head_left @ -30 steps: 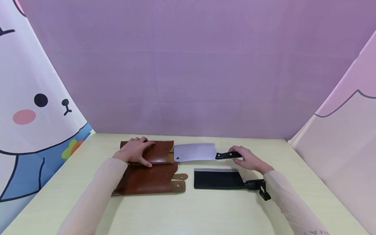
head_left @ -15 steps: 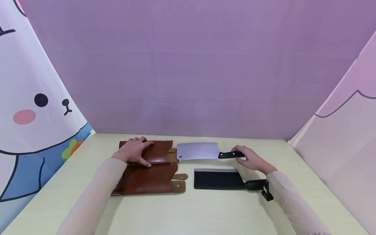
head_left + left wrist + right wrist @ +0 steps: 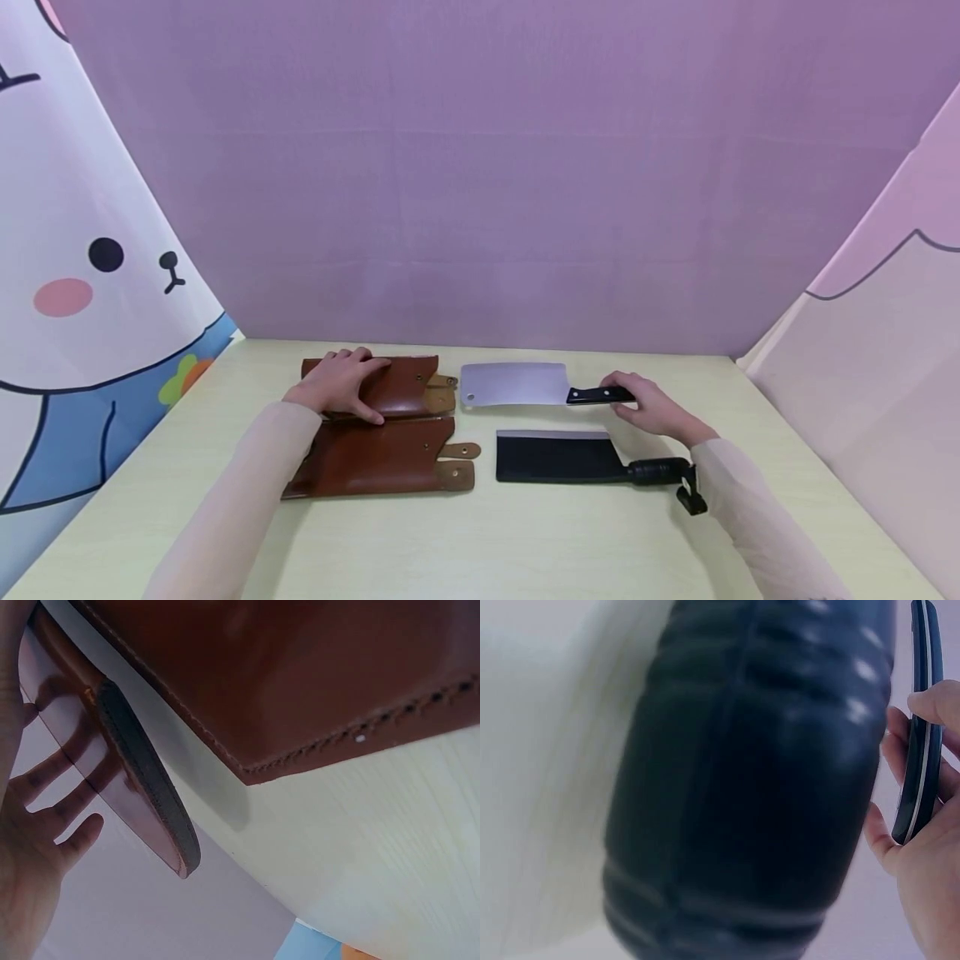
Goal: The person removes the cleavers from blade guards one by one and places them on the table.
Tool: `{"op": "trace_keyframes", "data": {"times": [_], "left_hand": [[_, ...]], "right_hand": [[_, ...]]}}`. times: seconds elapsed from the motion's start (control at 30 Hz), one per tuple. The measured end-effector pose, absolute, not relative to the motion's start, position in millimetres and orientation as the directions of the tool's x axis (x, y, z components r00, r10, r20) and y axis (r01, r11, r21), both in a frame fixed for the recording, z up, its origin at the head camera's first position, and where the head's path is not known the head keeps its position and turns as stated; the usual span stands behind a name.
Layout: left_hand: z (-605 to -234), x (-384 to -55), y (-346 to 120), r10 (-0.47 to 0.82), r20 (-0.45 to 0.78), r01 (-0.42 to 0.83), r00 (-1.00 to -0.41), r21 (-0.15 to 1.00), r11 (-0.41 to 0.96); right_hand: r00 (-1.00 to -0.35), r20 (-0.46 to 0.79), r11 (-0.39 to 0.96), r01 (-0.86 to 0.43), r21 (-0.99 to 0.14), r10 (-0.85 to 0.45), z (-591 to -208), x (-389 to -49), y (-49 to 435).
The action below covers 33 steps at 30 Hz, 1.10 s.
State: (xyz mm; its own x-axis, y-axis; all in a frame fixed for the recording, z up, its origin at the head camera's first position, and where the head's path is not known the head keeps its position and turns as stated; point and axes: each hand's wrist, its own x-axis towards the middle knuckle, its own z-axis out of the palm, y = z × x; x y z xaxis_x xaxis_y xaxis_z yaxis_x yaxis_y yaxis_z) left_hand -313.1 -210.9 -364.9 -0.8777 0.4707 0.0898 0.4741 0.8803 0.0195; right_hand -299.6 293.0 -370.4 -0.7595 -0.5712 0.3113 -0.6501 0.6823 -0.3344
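Observation:
In the head view my left hand [image 3: 337, 383] grips the upper brown leather knife sheath [image 3: 401, 383] across its width, thumb at the near edge and fingers over the far edge. My right hand [image 3: 648, 406] holds a cleaver by its black riveted handle [image 3: 600, 395]. Its bare silver blade [image 3: 517, 385] points left, just off the sheath's mouth. In the right wrist view, thumb and fingers pinch that handle [image 3: 922, 742]. The left wrist view shows the held sheath's stitched end [image 3: 150, 780] beside the left hand [image 3: 37, 832].
A second, larger brown sheath [image 3: 382, 458] lies nearer, its strap tabs extending right. To its right lies a cleaver with a black-covered blade [image 3: 558, 460]; its handle [image 3: 742, 772] looms in the right wrist view. A purple cloth wall [image 3: 480, 208] stands behind the pale table [image 3: 480, 542].
My right hand has drawn the cleaver to the right, opening a small gap from the sheath's mouth. The held sheath and left hand have shifted slightly left.

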Motion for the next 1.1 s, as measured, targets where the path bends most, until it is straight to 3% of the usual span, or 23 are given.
{"op": "trace_keyframes", "data": {"times": [1.1], "left_hand": [[-371, -318, -214, 0.451, 0.134, 0.457, -0.882, 0.017, 0.889]], "right_hand": [[-0.729, 0.38, 0.681, -0.678, -0.278, -0.57, -381, -291, 337]]}}
